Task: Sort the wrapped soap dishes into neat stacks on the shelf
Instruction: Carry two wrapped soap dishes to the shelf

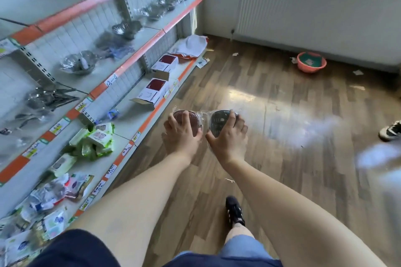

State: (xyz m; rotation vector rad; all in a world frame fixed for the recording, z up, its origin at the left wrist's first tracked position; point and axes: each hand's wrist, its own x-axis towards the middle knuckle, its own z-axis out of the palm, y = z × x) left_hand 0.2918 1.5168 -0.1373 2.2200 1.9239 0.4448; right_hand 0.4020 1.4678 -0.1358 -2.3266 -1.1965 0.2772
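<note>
Carrying step: my left hand (181, 131) grips a red wrapped soap dish (191, 118), my right hand (227, 134) a grey one (219, 120), both held side by side over the floor (271, 115) just off the bottom shelf (138, 119). Arms outstretched, palms down. Next, judged: swing left and set them on bare shelf.
</note>
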